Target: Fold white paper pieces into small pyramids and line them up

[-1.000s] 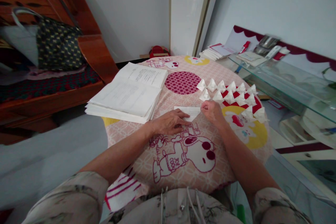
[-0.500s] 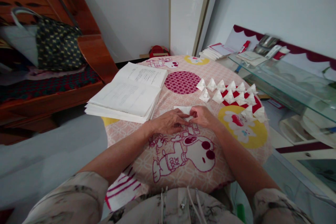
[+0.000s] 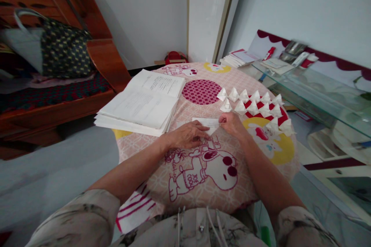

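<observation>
A small folded piece of white paper (image 3: 213, 124) lies on the round table between my hands, its lower part coming to a point. My left hand (image 3: 189, 135) rests at its left side, fingers bent and pressing it against the cloth. At the right edge of the paper my right hand (image 3: 232, 125) is closed, thumb and index finger together on it; the fingertips are partly hidden. Just beyond my right hand stand rows of folded white paper shapes (image 3: 253, 106), pointed at the top. An open stack of printed pages (image 3: 139, 102) lies to the left.
A patterned tablecloth (image 3: 199, 183) covers the table. On the right, a glass shelf unit (image 3: 315, 85) stands close to the table, with papers and a metal container on it. At the left is a wooden bench (image 3: 107, 61) carrying a dark patterned bag (image 3: 65, 48).
My right hand has moved right along the paper, away from my left hand, and more of the paper shows between them. My left hand stays nearly in place.
</observation>
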Demonstrator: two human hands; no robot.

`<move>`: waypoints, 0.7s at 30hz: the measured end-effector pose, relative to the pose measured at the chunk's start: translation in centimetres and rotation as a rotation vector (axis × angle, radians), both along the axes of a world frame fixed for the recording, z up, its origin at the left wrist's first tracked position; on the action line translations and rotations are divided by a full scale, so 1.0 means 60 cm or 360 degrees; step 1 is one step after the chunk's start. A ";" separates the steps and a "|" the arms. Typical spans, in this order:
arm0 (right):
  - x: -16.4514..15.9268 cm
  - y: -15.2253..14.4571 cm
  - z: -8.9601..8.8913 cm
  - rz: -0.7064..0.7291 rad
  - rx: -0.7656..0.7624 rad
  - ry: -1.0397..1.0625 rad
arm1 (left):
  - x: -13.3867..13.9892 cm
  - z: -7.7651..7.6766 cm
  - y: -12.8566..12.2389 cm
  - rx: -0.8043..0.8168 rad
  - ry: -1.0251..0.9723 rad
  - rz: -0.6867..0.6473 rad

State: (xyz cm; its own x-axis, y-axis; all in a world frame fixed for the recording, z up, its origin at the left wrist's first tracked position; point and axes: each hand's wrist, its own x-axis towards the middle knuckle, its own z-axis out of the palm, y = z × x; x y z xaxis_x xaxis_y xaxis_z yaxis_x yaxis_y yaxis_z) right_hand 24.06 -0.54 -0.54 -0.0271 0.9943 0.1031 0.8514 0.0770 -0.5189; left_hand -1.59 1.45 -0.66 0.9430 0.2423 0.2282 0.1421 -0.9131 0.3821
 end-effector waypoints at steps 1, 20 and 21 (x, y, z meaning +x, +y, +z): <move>0.003 0.001 -0.001 -0.0058 0.0074 -0.0064 | 0.000 -0.001 0.000 0.0011 -0.0003 -0.0002; -0.034 0.003 -0.052 0.0409 0.0492 -0.0176 | 0.012 0.000 -0.024 0.0159 0.0091 0.0116; -0.034 0.004 -0.050 0.0396 0.0494 -0.0167 | 0.012 -0.001 -0.024 0.0152 0.0085 0.0113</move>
